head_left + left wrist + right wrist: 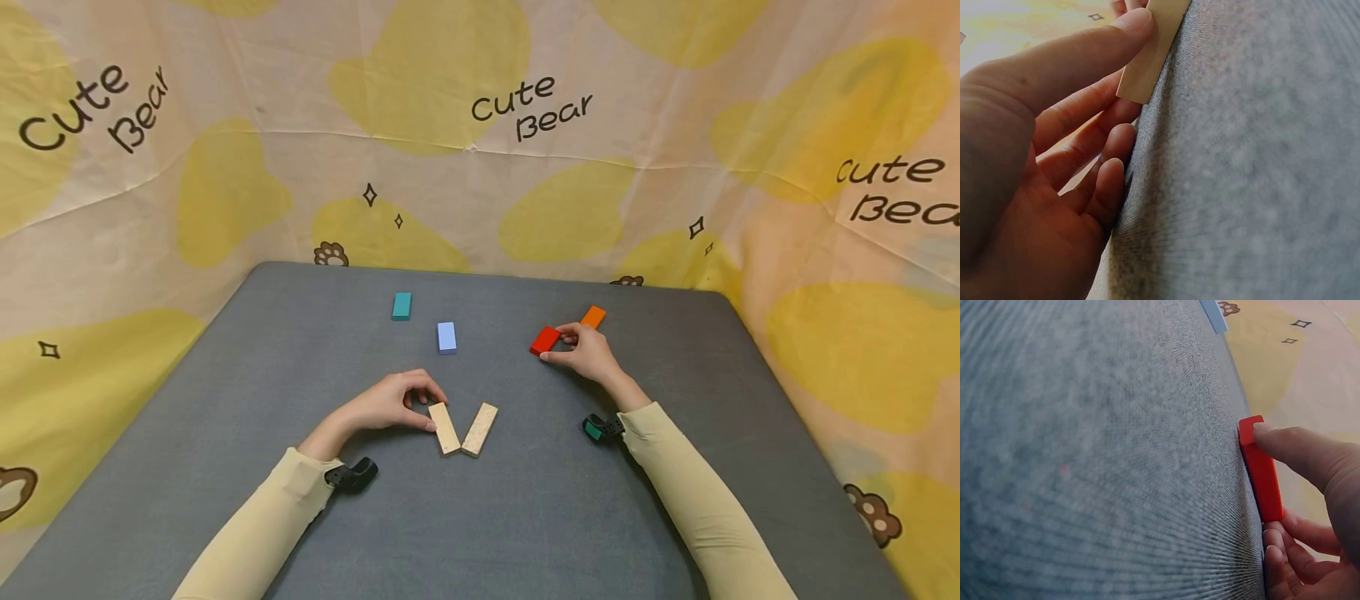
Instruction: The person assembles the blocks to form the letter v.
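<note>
Head: left fingers (429, 387) pinch a wooden block (445, 429), right fingers (559, 357) a red block (544, 340).

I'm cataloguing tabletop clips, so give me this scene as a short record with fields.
left hand: holds left wooden block
right hand: holds red block
wooden layout: V with right wooden block, far ends spread apart
beyond right hand: orange block
beyond the V: teal block, light blue block
surface: grey tabletop
backdrop: patterned cloth reading "Cute Bear"

The tabletop (487, 525) is grey, the backdrop (435, 58) yellow-blotched, one block (543, 340) red, and the two wooden blocks (444, 427) pale tan.
</note>
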Demonstrator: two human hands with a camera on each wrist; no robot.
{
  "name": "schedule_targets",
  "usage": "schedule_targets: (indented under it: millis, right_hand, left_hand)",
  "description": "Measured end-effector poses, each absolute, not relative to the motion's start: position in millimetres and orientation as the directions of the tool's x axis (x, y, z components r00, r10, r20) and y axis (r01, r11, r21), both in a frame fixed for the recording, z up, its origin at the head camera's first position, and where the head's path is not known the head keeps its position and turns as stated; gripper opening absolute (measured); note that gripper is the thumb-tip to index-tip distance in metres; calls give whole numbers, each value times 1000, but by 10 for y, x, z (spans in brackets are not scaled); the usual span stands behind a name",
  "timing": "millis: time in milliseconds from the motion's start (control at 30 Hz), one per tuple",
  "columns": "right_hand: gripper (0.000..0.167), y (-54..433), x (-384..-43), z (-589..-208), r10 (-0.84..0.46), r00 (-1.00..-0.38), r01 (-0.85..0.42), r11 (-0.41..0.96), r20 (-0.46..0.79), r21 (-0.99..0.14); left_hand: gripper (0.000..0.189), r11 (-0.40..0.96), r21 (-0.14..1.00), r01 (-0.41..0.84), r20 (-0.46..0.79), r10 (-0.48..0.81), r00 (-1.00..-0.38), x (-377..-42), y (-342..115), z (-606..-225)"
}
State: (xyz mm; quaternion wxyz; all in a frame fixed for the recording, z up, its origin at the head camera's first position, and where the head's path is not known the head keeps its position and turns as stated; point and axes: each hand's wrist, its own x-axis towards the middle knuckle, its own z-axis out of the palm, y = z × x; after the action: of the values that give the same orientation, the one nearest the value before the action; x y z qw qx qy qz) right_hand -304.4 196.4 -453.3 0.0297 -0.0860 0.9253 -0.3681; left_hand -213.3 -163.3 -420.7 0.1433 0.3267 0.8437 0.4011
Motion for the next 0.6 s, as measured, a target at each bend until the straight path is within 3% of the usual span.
schedule_targets:
  millis: [600]
  right_hand:
    - [66,1988,-3034,-4519,-148,-989,-101,697,-5,-710]
  left_hand:
    - [35,470,767,437,20,663,-748,-2122,-1629,-4204]
